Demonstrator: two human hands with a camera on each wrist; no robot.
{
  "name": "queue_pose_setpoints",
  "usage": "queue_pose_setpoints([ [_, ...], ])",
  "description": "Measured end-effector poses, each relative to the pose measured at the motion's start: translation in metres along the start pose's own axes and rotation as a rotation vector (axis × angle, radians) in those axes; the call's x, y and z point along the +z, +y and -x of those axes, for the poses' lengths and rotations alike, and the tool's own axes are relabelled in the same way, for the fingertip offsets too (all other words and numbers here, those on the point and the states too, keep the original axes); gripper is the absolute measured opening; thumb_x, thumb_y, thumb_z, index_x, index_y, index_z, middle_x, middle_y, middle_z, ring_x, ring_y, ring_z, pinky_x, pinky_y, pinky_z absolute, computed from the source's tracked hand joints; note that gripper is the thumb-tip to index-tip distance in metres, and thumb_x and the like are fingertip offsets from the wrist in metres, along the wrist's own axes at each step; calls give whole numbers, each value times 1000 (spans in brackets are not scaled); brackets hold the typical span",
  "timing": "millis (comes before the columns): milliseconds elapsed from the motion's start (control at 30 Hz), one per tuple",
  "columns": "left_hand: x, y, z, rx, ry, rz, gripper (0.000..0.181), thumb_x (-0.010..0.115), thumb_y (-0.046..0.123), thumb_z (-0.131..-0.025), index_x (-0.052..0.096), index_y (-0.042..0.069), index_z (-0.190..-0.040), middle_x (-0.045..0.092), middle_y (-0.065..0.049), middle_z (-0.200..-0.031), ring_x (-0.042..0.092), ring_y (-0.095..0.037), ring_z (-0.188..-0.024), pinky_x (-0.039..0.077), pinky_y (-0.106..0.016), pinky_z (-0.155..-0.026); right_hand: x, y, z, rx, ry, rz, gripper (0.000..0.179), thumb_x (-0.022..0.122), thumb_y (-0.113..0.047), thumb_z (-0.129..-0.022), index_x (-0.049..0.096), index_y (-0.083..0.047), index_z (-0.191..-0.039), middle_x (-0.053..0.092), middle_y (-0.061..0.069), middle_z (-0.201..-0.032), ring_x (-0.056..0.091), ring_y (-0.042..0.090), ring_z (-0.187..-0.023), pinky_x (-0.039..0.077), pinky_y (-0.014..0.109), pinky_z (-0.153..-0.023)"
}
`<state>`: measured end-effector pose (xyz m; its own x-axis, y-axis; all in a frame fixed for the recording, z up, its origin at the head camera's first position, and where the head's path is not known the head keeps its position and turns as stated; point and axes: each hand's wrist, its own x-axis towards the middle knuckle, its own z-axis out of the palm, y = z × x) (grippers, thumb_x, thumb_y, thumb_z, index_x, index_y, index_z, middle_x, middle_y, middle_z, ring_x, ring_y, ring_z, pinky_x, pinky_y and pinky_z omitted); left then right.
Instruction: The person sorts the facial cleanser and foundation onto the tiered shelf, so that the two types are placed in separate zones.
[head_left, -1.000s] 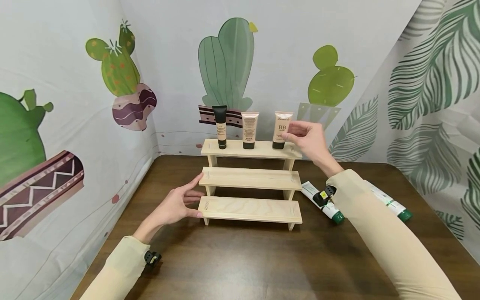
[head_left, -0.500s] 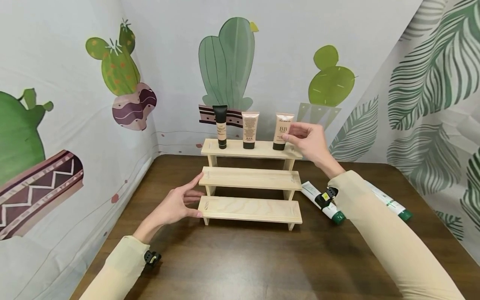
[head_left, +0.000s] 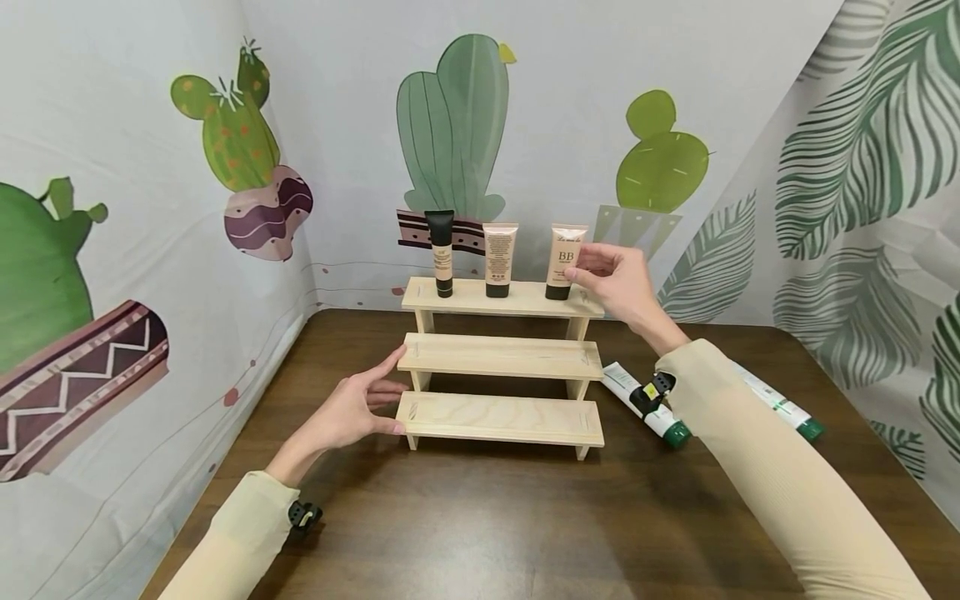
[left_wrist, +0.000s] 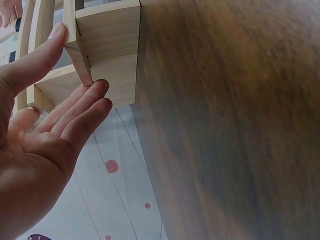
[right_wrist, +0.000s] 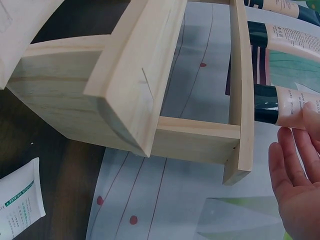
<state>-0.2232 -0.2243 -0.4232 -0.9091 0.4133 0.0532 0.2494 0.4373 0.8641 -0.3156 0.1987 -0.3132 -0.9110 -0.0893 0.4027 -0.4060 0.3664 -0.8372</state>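
A three-step wooden display stand (head_left: 498, 357) is on the brown table. At its left end my left hand (head_left: 341, 412) rests with fingers extended, the thumb at the bottom step and the index fingertip by the middle step. My right hand (head_left: 624, 287) pinches a beige BB cream tube (head_left: 565, 258) between thumb and fingers. This tube stands cap down at the right of the top step; in the right wrist view its dark cap (right_wrist: 265, 103) meets the board. Two more upright tubes share that step: a beige one with fine print (head_left: 498, 260) and a slimmer black-topped one (head_left: 442, 258).
Right of the stand, a white tube with a green cap (head_left: 663, 421) lies on the table (head_left: 465, 517), partly behind the right wrist. Another white tube (head_left: 787, 408) lies farther right. A cactus-print cloth (head_left: 345, 150) hangs close behind the table.
The BB cream tube has shifted very slightly to the right with my right hand. My left hand and the stand have stayed put.
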Motion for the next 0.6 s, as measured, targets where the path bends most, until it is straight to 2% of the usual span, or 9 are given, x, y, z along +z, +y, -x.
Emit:
queue_pose_setpoints([
  [267, 0, 0, 0, 0, -5, 8, 122, 93, -7, -74, 26, 30, -169, 68, -24, -131, 68, -38, -120, 55, -55, -103, -1, 4, -1, -14, -10, 7, 41, 82, -9, -94, 71, 4, -131, 74, 24, -117, 72, 12, -92, 57, 17, -80],
  [600, 0, 0, 0, 11, -10, -5, 121, 93, -5, -75, 25, 30, -169, 67, -25, -131, 67, -38, -121, 55, -54, -103, -3, 1, 0, -7, -28, 19, 39, 78, -2, -95, 68, 9, -132, 72, 28, -118, 71, 6, -88, 57, 16, -78],
])
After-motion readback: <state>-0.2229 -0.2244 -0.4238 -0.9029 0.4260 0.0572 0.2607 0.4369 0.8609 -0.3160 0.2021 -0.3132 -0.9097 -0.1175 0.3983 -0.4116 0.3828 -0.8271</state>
